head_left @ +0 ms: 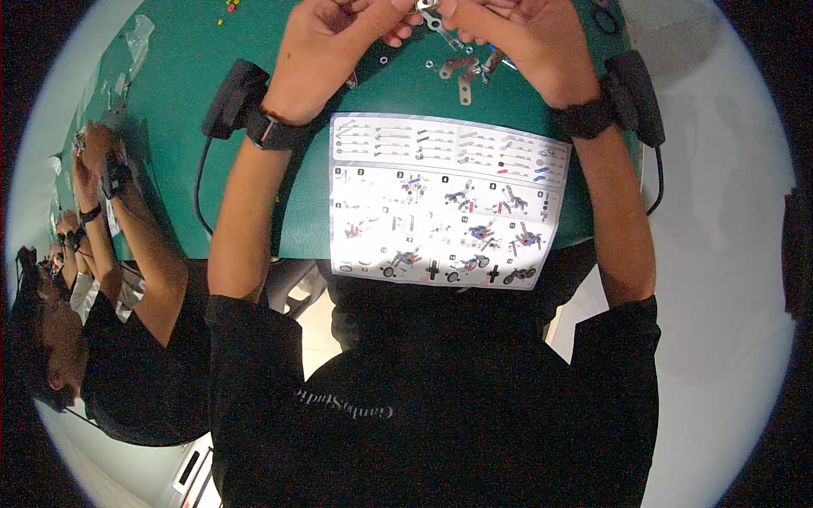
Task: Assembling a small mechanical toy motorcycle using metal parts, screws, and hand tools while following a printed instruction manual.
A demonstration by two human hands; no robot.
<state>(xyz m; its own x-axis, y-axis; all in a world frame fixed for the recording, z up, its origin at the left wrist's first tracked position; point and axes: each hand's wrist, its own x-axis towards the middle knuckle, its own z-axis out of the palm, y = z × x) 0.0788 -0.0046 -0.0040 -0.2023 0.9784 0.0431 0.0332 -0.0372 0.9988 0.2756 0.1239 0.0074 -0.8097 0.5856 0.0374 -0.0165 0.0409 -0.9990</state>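
Note:
My left hand (326,46) and my right hand (525,42) meet at the upper edge of the head view. Their fingertips are closed on a small shiny metal piece (429,4), partly cut off by the picture's edge. A flat silver spanner-like part (442,30) lies just below the fingers. Beside my right hand, red and silver perforated metal strips (463,78) lie among screws. Two small nuts, one of them a hex nut (384,60), rest between my wrists on the green table (301,203).
A printed instruction sheet (440,203) with assembly drawings lies between my forearms, overhanging the table's front edge. Black wrist straps with boxes and cables are on both arms. Co-workers' arms (144,229) are at the left. Yellow and red bits (229,7) and clear plastic bags (140,34) lie farther left.

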